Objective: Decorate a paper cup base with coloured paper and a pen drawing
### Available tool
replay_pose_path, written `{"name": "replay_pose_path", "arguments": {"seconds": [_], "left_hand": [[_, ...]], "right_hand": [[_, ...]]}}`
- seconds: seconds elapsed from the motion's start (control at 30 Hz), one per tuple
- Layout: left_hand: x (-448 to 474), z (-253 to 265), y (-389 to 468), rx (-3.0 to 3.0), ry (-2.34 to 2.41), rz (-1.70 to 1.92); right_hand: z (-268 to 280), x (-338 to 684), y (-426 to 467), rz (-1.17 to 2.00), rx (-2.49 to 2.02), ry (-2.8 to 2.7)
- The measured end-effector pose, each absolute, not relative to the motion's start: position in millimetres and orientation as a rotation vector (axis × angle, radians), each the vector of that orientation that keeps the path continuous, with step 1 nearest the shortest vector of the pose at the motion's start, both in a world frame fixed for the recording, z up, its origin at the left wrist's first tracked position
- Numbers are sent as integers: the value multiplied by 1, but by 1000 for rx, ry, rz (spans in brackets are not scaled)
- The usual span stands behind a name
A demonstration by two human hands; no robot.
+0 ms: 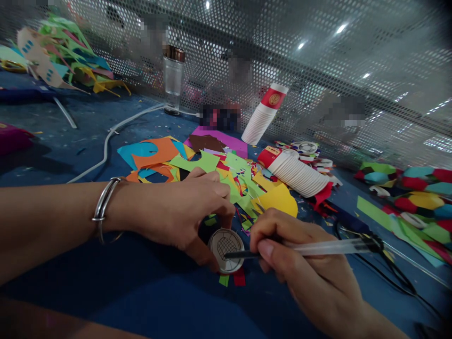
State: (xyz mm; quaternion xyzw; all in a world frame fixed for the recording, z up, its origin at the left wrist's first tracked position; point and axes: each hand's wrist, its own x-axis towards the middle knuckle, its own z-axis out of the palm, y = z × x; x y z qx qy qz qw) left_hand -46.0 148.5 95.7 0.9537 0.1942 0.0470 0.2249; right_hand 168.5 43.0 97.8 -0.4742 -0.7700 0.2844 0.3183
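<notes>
My left hand (pixel 187 212) is closed around the side of a small white paper cup (pixel 235 240), its round end facing up. A black grid inside a circle is drawn on that end. Green and red paper pieces stick out beneath it. Between the thumb and fingers of my right hand (pixel 300 254) is a pen (pixel 326 247) with a clear barrel and a dark front part. Its tip meets the drawn grid, or hovers just over it. Behind both hands lie coloured paper scraps (pixel 208 162) and a yellow paper piece (pixel 278 200).
One stack of paper cups (pixel 259 115) leans at the back; another stack (pixel 300 174) lies on its side. A glass bottle (pixel 173 82) stands by the perforated screen (pixel 219 56). A white cable (pixel 106 146) crosses the left. Colourful paper pieces (pixel 423 202) lie at right.
</notes>
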Motion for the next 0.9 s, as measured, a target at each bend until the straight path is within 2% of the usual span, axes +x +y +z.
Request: {"name": "replay_pose_path", "arguments": {"seconds": [0.7, 0.9], "left_hand": [[-46, 97, 149, 2736, 446, 176], [-46, 93, 151, 2720, 432, 202]], "right_hand": [[94, 165, 42, 861, -1193, -2034], [88, 172, 45, 804, -1273, -1917]]}}
